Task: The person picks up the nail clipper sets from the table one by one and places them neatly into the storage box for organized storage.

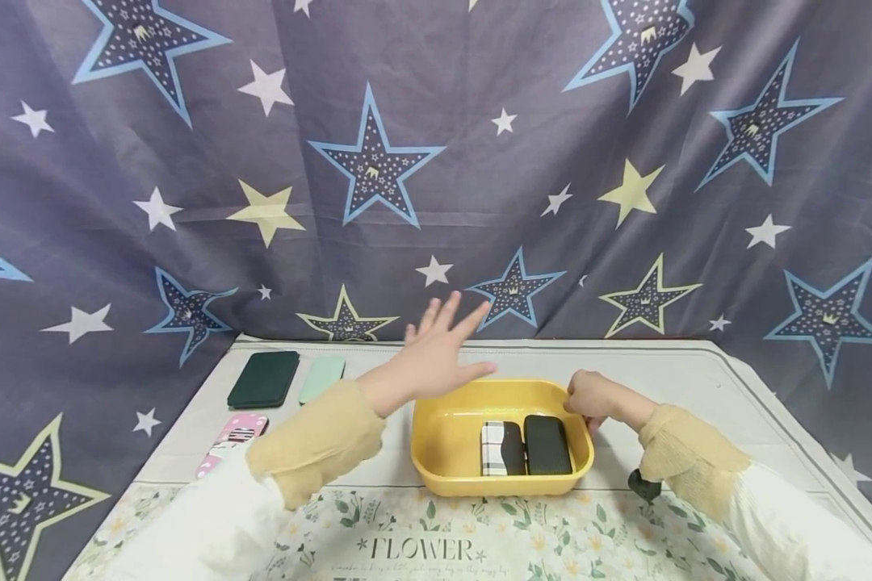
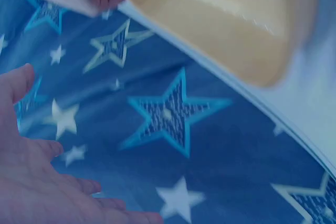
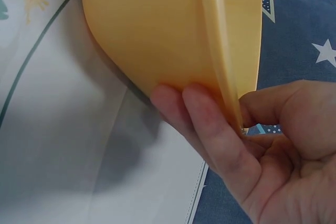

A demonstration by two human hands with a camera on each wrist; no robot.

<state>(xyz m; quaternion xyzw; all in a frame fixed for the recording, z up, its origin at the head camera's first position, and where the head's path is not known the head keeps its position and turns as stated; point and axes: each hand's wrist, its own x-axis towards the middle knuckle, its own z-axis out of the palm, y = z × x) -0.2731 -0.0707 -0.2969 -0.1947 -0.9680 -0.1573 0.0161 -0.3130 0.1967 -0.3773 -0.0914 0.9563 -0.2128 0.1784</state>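
A yellow plastic basin [image 1: 443,482] stands near the middle of the table. My right hand [image 1: 594,397] grips its right rim, thumb inside and fingers against the outer wall, as the right wrist view shows. Inside the basin a black-and-white plaid wallet [image 1: 502,449] lies beside a black wallet [image 1: 547,445]. My left hand [image 1: 436,355] is raised over the basin's back left corner, fingers spread, holding nothing. In the left wrist view its fingers [image 2: 79,182] point away from the basin [image 2: 236,45].
On the table's left lie a dark green wallet [image 1: 264,379], a mint green wallet [image 1: 323,379] and a pink patterned wallet [image 1: 232,440], partly behind the left sleeve. A floral cloth [image 1: 421,524] covers the front. Behind the table hangs a star-patterned curtain [image 1: 465,218].
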